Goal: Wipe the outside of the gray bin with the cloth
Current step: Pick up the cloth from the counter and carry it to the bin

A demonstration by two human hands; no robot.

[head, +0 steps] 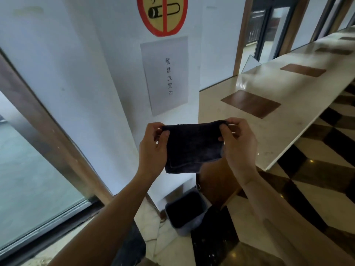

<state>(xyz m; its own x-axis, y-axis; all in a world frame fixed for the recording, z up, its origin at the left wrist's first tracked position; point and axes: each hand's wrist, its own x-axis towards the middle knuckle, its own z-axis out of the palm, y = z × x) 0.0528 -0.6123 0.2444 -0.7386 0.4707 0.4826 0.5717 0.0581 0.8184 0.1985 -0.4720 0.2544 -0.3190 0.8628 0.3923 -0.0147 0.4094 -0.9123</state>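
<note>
A large window (28, 150) with a brown frame is filling the far left of the view, and a white pillar (92, 73) carrying a no-smoking sign (162, 14) and a paper notice (165, 75) is standing beside it. In front of the pillar, a dark cloth (192, 146) is being held up at chest height. Its upper left corner is being pinched by the left hand (151, 148), thumb in front and fingers behind. Its upper right corner is being gripped in the same way by the right hand (238, 143), so the folded cloth is being stretched flat between the two and is hanging free below.

The gray bin (189, 214) is standing on the tiled floor (288, 198) well below the cloth, close to the foot of the pillar and beside the brown base under the counter (278, 112), which is running off to the right. The bin is not being touched by anything.

The step in hand is judged to be preparation: the cloth is being squared up or folded, and no wiping is being done yet. For the next move, the cloth would need to be gathered into one hand, lowered to the bin, and pressed against an outer wall, with the bin perhaps being steadied by the other hand.
</note>
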